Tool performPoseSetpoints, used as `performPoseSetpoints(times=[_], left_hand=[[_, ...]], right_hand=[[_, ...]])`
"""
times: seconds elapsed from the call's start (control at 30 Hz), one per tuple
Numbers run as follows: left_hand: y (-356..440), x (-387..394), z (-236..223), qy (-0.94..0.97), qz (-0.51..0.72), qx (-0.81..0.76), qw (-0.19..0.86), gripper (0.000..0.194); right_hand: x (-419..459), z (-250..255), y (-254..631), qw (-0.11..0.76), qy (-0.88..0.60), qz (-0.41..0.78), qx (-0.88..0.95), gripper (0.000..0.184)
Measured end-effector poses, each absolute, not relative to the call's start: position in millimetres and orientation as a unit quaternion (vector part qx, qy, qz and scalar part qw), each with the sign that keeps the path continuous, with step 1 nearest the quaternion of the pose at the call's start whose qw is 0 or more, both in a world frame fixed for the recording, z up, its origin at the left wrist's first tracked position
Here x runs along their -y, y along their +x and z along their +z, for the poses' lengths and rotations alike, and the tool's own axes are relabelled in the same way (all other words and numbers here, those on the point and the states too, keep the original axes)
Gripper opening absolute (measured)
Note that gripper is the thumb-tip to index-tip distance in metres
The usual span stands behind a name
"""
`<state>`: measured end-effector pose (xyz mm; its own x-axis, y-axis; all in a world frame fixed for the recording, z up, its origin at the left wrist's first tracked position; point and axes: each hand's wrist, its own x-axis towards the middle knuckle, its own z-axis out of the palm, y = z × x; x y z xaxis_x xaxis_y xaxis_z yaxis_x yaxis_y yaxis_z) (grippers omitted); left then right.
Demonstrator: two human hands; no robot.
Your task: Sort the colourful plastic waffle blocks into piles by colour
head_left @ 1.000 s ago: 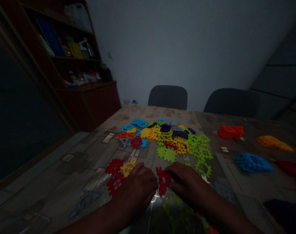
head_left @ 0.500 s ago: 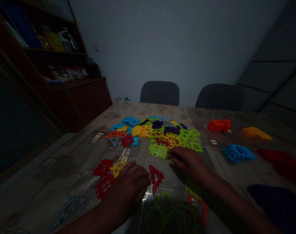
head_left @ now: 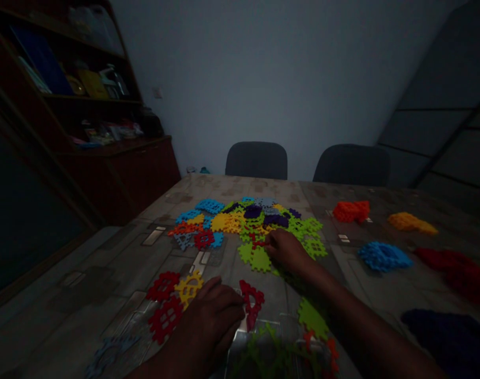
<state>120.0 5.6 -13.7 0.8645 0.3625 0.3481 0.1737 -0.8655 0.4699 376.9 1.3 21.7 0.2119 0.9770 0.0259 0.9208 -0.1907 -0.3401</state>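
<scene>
The near green pieces (head_left: 263, 350) are blurred and sunk in shadow, their shapes hard to make out. The purple heap (head_left: 449, 337) is cut off by the right edge. The right fingertips are hidden.

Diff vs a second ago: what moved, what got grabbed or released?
Right hand left the red piece and moved forward to the mixed pile; fingertips now at red there, grip unclear. Left hand stayed beside the first red piece. Side piles look unchanged.
</scene>
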Motion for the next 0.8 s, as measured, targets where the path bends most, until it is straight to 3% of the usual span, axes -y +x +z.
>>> performPoseSetpoints(times=[0.37,0.8], left_hand=[[120.9,-5.0,-17.1,0.943,0.235,-0.121,0.202,0.028],[120.8,-8.3,-23.7,0.939,0.26,-0.117,0.193,0.025]], right_hand=[[4.2,32.0,381.3,0.072,-0.813,0.112,0.568,0.009],[-35.6,34.2,336.1,0.077,-0.82,0.033,0.566,0.027]])
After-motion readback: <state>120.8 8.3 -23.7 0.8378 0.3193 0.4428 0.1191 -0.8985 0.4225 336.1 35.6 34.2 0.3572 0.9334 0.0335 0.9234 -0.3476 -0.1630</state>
